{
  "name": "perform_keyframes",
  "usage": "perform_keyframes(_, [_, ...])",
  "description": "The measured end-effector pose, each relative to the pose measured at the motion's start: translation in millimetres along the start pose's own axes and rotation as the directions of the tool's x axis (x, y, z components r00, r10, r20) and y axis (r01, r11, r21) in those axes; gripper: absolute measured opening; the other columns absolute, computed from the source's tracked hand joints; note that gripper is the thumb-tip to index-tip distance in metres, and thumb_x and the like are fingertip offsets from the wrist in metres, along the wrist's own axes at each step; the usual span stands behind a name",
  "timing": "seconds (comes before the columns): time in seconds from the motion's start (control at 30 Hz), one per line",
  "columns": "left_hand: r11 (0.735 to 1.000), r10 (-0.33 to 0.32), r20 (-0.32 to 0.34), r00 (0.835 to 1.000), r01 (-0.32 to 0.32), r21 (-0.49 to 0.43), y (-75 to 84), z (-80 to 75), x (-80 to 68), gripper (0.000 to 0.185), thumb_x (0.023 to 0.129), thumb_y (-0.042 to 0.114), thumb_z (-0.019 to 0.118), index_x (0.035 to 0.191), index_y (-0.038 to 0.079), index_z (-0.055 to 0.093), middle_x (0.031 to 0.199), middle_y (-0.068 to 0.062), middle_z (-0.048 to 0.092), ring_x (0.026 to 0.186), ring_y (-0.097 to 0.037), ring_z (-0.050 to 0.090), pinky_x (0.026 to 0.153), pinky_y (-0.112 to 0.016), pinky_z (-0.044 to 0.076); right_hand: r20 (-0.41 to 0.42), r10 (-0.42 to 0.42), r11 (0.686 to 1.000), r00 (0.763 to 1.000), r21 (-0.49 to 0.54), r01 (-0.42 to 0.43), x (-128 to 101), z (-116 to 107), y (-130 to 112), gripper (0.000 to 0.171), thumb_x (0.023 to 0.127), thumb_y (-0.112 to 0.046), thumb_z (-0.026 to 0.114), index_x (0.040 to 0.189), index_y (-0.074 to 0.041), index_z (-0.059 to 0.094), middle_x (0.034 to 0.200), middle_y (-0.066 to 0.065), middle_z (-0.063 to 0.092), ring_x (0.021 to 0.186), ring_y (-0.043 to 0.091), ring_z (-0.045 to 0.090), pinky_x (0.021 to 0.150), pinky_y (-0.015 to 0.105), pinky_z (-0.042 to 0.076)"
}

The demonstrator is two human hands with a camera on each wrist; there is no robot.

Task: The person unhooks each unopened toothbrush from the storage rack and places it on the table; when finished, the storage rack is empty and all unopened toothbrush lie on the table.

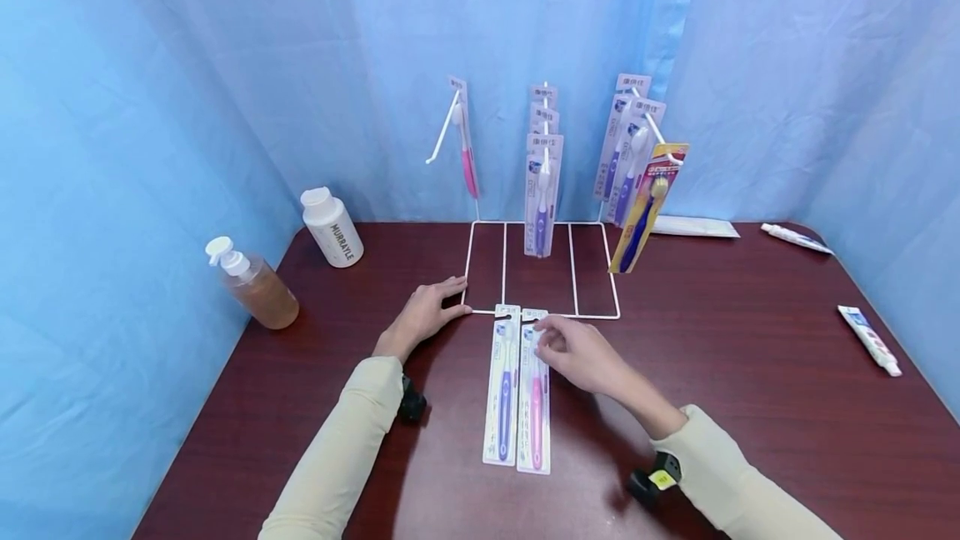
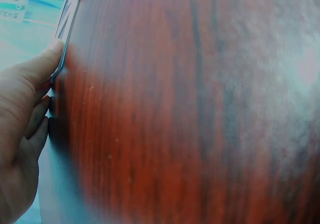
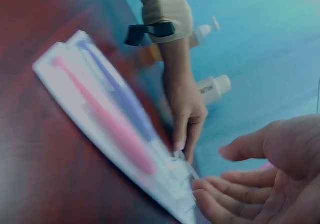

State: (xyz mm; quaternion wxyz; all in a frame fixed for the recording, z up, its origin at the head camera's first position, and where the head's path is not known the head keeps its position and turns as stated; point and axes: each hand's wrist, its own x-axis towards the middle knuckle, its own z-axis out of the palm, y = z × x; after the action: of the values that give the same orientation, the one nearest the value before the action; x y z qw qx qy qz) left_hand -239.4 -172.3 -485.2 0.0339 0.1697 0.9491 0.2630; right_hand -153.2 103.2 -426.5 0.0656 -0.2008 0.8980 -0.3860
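Two packaged toothbrushes lie side by side on the dark red table (image 1: 750, 407): a purple one (image 1: 505, 386) and a pink one (image 1: 536, 397). My left hand (image 1: 429, 312) lies flat, its fingertips touching the front left corner of the white wire rack's base (image 1: 596, 269). My right hand (image 1: 564, 345) hovers at the top end of the pink pack with fingers loosely bent, gripping nothing. In the right wrist view the right hand (image 3: 265, 179) is spread beside the pink pack (image 3: 117, 136). In the left wrist view the left hand (image 2: 22, 134) touches the wire (image 2: 65, 31).
Several packaged toothbrushes hang on the rack's hooks, among them a yellow pack (image 1: 647, 207). A pump bottle (image 1: 253, 286) and a white bottle (image 1: 333, 228) stand at the left. Toothpaste tubes (image 1: 870, 340) (image 1: 797, 237) lie at the right. Blue curtains close in the table.
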Motion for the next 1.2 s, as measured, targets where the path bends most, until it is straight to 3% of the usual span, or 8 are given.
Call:
perform_keyframes(0.17, [1.0,0.0,-0.007,1.0,0.0,0.0,-1.5,1.6,0.7,0.057,0.09,0.037,0.065,0.14,0.015,0.05,0.147,0.0,0.046,0.138,-0.017,0.04,0.112,-0.042,0.035,-0.073,-0.113,0.988,0.991,0.098,0.12,29.5,-1.9,-20.5,0.034,0.088,-0.008,0.065,0.12,0.0,0.059,0.106,0.015,0.068,0.093,0.025,0.067,0.082,0.039,0.056])
perform_keyframes(0.37, [1.0,0.019,-0.033,0.999,-0.018,0.005,-2.8,1.5,1.3,0.055,0.089,0.035,0.066,0.138,0.013,0.053,0.145,-0.002,0.049,0.136,-0.017,0.043,0.11,-0.04,0.038,-0.186,-0.161,0.97,0.969,0.151,0.19,73.3,1.7,-43.4,0.036,0.09,-0.01,0.064,0.124,-0.003,0.056,0.109,0.013,0.065,0.097,0.023,0.065,0.084,0.034,0.055])
perform_keyframes(0.67, [1.0,0.023,-0.024,0.999,-0.023,0.0,-1.7,-0.4,3.0,0.055,0.09,0.034,0.067,0.138,0.012,0.053,0.142,-0.007,0.051,0.135,-0.019,0.044,0.11,-0.04,0.038,-0.278,-0.122,0.961,0.953,0.208,0.183,128.0,8.6,-65.5,0.037,0.093,-0.012,0.06,0.128,-0.003,0.052,0.114,0.012,0.061,0.104,0.023,0.063,0.091,0.034,0.053])
perform_keyframes(0.9, [1.0,0.018,-0.012,1.0,-0.018,0.016,-2.8,-1.3,4.0,0.055,0.09,0.036,0.066,0.138,0.012,0.053,0.144,-0.005,0.049,0.136,-0.019,0.043,0.109,-0.042,0.038,-0.376,-0.113,0.952,0.92,0.225,0.209,159.8,11.9,-71.7,0.037,0.092,-0.011,0.061,0.126,0.0,0.051,0.115,0.018,0.06,0.105,0.026,0.06,0.091,0.036,0.052])
perform_keyframes(1.2, [1.0,0.022,-0.019,1.0,-0.021,0.013,-2.1,1.7,2.3,0.054,0.091,0.036,0.065,0.137,0.012,0.054,0.145,-0.004,0.049,0.136,-0.019,0.042,0.11,-0.041,0.038,-0.461,-0.048,0.955,0.886,0.24,0.177,190.1,3.0,-74.0,0.039,0.091,-0.011,0.062,0.126,0.0,0.05,0.117,0.016,0.06,0.108,0.028,0.058,0.096,0.039,0.047])
